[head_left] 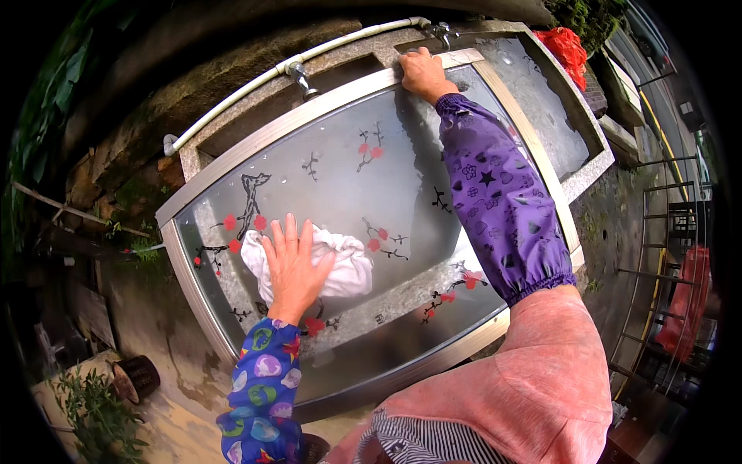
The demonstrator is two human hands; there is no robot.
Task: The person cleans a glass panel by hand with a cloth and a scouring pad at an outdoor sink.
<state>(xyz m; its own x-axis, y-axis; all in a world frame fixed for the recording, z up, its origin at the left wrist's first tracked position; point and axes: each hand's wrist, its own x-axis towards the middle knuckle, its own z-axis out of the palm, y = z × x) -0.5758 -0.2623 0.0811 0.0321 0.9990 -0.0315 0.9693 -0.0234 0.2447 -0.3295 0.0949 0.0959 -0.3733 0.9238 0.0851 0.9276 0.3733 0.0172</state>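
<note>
A framed glass panel, painted with dark branches and red blossoms, lies tilted across a stone water trough. Its frame is pale and metallic, and the glass looks wet. My left hand rests flat, fingers stretched, on a crumpled white cloth against the lower left part of the glass. At the panel's far edge, near its upper right corner, my right hand is closed over the frame; its fingertips are partly hidden. Patterned sleeve covers, blue on the left and purple on the right, reach to my wrists.
A white pipe with a metal tap and a second tap runs along the trough's far side. A red plastic bag sits at the back right. Near the lower left stand a dark pot and a leafy plant.
</note>
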